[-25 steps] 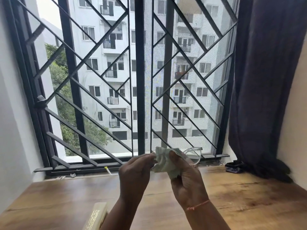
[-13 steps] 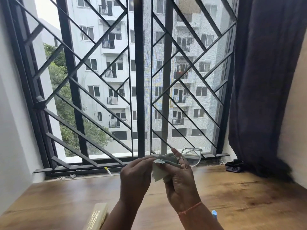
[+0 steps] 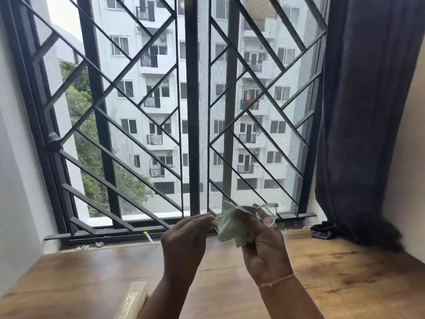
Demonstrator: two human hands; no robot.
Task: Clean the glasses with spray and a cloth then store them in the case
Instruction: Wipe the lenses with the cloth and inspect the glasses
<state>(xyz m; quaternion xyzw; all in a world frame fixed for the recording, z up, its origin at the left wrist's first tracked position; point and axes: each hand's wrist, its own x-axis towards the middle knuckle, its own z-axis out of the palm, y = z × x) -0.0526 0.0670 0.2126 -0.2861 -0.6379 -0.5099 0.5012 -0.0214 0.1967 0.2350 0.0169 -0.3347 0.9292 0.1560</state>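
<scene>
One pair of clear-framed glasses (image 3: 268, 212) is held up in the air above the far half of the wooden tabletop (image 3: 333, 272), not touching it. Two hands are seen, both busy. The left hand (image 3: 184, 242) is curled, and the left end of the frame is pinched at its fingertips. One pale green cloth (image 3: 230, 226) is bunched in the right hand (image 3: 264, 247) and pressed round the lens on that side, thumb on the near face. Only one lens is left showing, poking out past the right fingers. One thin pink string bracelet (image 3: 276, 282) is worn on the right wrist.

Down at the near edge of the tabletop, one cream box (image 3: 134, 300) with gold print is cut off by the frame, well apart from the glasses. One small dark bundle (image 3: 322, 230) is tucked at the far right corner, just beside the foot of one dark curtain (image 3: 358, 111). One yellow-tipped stick (image 3: 147, 236) is lying on the sill past the far edge, under the black window grille (image 3: 193, 111).
</scene>
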